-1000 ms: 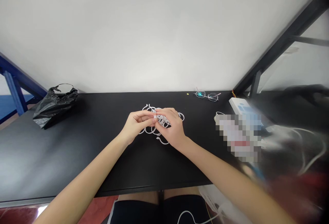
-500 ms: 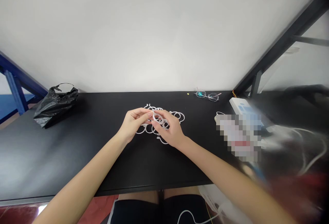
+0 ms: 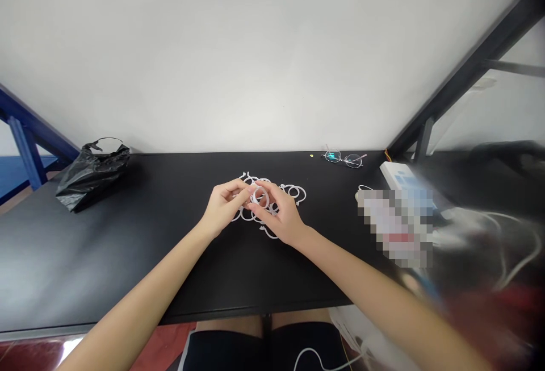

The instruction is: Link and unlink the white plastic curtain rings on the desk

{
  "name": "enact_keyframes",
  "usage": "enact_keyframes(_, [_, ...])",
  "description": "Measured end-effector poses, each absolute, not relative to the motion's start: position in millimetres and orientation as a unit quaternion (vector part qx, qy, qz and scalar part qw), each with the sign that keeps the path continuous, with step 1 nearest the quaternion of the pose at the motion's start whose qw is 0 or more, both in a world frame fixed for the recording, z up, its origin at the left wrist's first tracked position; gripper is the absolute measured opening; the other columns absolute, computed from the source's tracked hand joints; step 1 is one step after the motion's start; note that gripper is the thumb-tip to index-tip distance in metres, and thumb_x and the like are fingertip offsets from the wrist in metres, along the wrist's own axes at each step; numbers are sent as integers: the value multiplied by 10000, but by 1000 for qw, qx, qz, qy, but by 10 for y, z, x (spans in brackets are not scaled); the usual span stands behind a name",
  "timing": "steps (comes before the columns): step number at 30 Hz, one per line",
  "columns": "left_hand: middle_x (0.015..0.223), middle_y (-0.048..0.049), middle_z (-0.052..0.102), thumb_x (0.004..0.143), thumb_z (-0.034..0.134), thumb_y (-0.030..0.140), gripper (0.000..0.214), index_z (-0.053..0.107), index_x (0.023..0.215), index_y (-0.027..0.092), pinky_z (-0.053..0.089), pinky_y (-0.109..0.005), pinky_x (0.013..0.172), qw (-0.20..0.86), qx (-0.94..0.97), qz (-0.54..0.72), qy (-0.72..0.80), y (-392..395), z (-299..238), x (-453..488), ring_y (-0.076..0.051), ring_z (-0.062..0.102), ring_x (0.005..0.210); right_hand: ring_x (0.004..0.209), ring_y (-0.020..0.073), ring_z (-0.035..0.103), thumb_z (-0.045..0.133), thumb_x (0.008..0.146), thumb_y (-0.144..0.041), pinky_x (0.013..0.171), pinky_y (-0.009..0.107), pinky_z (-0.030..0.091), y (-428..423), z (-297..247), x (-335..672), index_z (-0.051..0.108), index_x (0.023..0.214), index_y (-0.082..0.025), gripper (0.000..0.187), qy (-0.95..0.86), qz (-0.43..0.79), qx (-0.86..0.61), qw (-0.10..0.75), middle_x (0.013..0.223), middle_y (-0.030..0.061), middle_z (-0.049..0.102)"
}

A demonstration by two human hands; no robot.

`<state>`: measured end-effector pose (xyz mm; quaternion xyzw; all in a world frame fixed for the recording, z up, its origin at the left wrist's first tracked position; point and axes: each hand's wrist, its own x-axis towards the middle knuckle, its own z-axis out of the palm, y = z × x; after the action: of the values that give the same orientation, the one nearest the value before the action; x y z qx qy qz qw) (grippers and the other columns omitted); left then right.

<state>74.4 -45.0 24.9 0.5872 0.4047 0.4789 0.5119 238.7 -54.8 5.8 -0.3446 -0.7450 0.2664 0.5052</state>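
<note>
Between my two hands is a white plastic curtain ring (image 3: pixel 268 196), raised over a loose pile of similar rings. My left hand (image 3: pixel 220 207) pinches the ring's left side between thumb and fingertips. On the other side, my right hand (image 3: pixel 284 216) is closed round it, with thumb below and fingers above. The piled curtain rings (image 3: pixel 305 194) lie on the black table and stick out behind, below and right of my hands. Some have parted ends with small knobs. My fingers hide the held ring's clasp area and much of the pile.
A black plastic bag (image 3: pixel 91 175) sits on the table (image 3: pixel 179 286) at the left. Eyeglasses (image 3: pixel 353 160) lie near the wall, beside a tiny yellow bit (image 3: pixel 311 155). To the right are a white and blue box (image 3: pixel 402 178), a blurred-out item and white cables.
My left hand has shifted slightly right, closer to my right hand. The ring between them has turned a little, and its round opening faces me more.
</note>
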Motion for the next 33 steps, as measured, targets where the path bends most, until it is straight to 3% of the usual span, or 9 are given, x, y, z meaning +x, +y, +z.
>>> enact_keyframes(7, [635, 12, 555, 913, 525, 508, 395, 476, 689, 187, 380, -225, 546, 433, 661, 450, 416, -521, 235, 736, -113, 493, 575, 604, 109, 562, 667, 842, -441, 615, 269, 511, -576, 53, 2380, 557, 1140, -235, 378, -753, 331, -324, 467, 847, -4, 644])
enact_keyframes(13, [536, 24, 464, 926, 483, 503, 456, 478, 605, 178, 314, -234, 492, 414, 687, 422, 422, -517, 251, 738, -99, 397, 495, 509, 92, 513, 671, 817, -501, 524, 238, 454, -603, 62, 2375, 526, 974, -229, 346, -717, 430, -317, 447, 638, -63, 574])
enact_keyframes(19, [458, 30, 443, 904, 514, 504, 470, 458, 560, 188, 322, -237, 454, 444, 649, 439, 435, -490, 235, 762, -95, 409, 430, 457, 78, 522, 544, 908, -512, 468, 215, 429, -588, 17, 2369, 480, 963, -229, 295, -664, 499, -316, 458, 663, -56, 594])
enact_keyframes(27, [409, 56, 380, 844, 615, 505, 495, 405, 517, 198, 353, -234, 454, 512, 585, 470, 417, -461, 255, 768, -76, 356, 389, 444, 73, 486, 578, 891, -503, 446, 202, 409, -611, 61, 2381, 481, 904, -224, 296, -669, 471, -325, 473, 605, -73, 528])
enact_keyframes(33, [448, 43, 433, 875, 607, 446, 482, 406, 523, 186, 347, -221, 478, 513, 581, 475, 416, -426, 209, 744, -79, 421, 432, 475, 80, 552, 574, 899, -477, 464, 214, 469, -609, 61, 2381, 548, 1014, -213, 289, -673, 471, -328, 467, 696, -36, 603])
